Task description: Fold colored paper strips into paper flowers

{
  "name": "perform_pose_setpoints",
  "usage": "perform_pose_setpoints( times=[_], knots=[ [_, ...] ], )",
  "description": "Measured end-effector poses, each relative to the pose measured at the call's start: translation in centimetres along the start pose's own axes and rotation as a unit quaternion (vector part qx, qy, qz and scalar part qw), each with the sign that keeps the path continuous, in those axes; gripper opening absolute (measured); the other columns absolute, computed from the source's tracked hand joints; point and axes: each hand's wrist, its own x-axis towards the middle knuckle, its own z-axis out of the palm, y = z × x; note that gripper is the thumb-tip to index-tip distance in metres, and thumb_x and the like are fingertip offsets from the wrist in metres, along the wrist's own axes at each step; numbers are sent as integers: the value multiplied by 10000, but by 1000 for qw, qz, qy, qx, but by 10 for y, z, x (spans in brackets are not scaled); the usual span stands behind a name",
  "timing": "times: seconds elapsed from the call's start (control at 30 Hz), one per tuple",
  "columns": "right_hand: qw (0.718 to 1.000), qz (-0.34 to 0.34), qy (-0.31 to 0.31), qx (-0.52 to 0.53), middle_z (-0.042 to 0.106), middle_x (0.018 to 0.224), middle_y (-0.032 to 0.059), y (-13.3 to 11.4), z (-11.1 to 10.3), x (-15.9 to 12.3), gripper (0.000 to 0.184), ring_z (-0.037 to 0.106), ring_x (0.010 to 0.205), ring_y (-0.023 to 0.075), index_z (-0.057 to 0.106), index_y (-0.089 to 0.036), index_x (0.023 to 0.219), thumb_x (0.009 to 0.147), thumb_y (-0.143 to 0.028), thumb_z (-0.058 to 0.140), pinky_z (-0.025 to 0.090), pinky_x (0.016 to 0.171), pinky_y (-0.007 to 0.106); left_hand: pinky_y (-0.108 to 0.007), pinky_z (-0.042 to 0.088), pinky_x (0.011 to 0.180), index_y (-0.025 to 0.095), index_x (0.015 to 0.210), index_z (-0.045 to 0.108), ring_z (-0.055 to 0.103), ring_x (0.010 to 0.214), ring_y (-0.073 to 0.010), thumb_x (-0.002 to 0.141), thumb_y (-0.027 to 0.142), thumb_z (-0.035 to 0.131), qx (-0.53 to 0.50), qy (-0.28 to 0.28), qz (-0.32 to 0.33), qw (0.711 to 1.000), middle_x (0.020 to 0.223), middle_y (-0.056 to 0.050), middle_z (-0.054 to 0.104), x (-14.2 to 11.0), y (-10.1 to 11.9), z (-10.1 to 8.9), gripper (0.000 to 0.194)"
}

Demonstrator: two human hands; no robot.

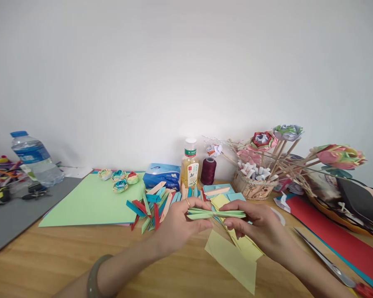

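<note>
together, the left hand (178,223) and right hand (257,219) pinch a bundle of folded green paper (216,214) between thumbs and fingers, one toward each end, up above the wooden table (136,265). yellow paper sheets (233,260) lie just below; scissors (337,270) rest to the right.

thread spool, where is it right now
In the head view, the thread spool stands just right of centre near the wall, between the drink bottle and the basket.
</note>
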Motion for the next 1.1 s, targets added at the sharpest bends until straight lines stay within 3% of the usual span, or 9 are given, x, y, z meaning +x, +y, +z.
perform_pose_setpoints(
  times=[0.13, 0.3, 0.47, 0.53, 0.67, 0.77, 0.9, 1.1],
  knots=[
    [998, 4, 11, 59, 596, 579, -12, 1, 0, 2, 239, 563, 473, 114, 635, -176, 833, 752, -394, 580, 469, 464, 214, -246, 533, 668, 168, 917, 659, 648, 776, -168, 698, 305, 653, -21, -2, 0, 1000, 903, -61, 699, -1, 3, -4, 258],
    [994, 23, 23, 109, 588, 570, -15, 0, 0, 4, 282, 558, 494, 115, 630, -176, 884, 726, -408, 606, 492, 489, 224, -241, 524, 684, 200, 923, 691, 654, 732, -155, 721, 302, 640, 97, 32, 99, 990, 849, -42, 717, -2, 4, -9, 232],
    [987, 29, 16, 155, 588, 567, -16, -2, 2, 3, 293, 556, 467, 106, 620, -178, 900, 737, -421, 595, 486, 466, 218, -234, 514, 632, 204, 910, 699, 636, 638, -136, 742, 294, 620, 121, 49, 150, 980, 783, -36, 720, -1, 5, -9, 207],
    [986, 27, 14, 161, 588, 561, -15, -3, 2, 2, 278, 555, 455, 102, 625, -176, 862, 731, -420, 601, 482, 455, 212, -230, 508, 602, 199, 901, 700, 625, 630, -136, 740, 303, 617, 99, 39, 118, 987, 801, -44, 715, -2, 8, -10, 209],
    [989, 29, 30, 139, 581, 531, -16, -3, 2, 1, 264, 552, 443, 106, 640, -169, 808, 702, -410, 632, 472, 445, 213, -220, 487, 644, 181, 980, 652, 602, 753, -142, 754, 332, 592, 1, -32, -29, 999, 996, -67, 657, -4, 18, -11, 278],
    [991, 25, 43, 125, 588, 551, -10, -2, 1, 1, 256, 548, 441, 106, 642, -170, 797, 699, -407, 633, 465, 442, 217, -225, 469, 633, 163, 1061, 600, 556, 690, -114, 722, 391, 614, -79, -69, -104, 989, 948, -65, 630, -5, 22, -12, 409],
    [990, 25, 40, 129, 592, 583, -5, 1, 0, 2, 268, 542, 459, 106, 637, -172, 804, 687, -412, 646, 461, 448, 220, -229, 452, 579, 123, 1063, 613, 507, 578, -96, 716, 492, 576, -109, -77, -157, 978, 664, -20, 565, -2, 21, -12, 508],
    [987, 43, 5, 158, 550, 577, -32, 3, -1, 4, 256, 520, 466, 85, 624, -174, 826, 692, -389, 658, 425, 451, 196, -240, 453, 533, 87, 924, 673, 537, 578, -117, 730, 527, 537, -152, -122, -194, 961, 658, -55, 582, 1, 18, -12, 500]
  ],
)
